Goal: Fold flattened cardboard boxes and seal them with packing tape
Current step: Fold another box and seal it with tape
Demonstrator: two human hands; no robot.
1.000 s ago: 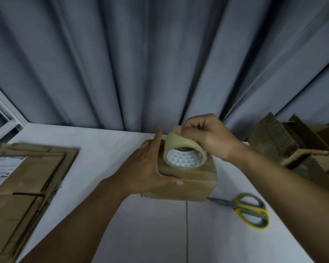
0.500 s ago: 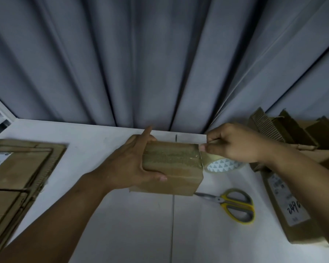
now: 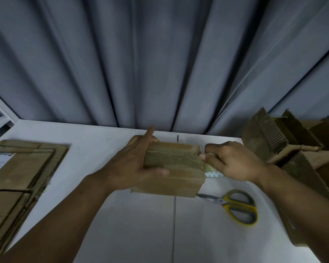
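Your left hand (image 3: 127, 168) grips the box (image 3: 179, 184), its long axis left-right; your right hand (image 3: 232, 164) pinches the tape roll (image 3: 214, 174) at its right end

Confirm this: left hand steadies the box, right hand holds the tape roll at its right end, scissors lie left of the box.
Wrong on the scissors: the head view shows them right of the box. The left hand does steady the box and the right hand holds the tape roll at its right end.

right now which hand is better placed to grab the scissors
Probably the right hand: the scissors lie close by it, though it holds the tape roll. The left hand grips the box.
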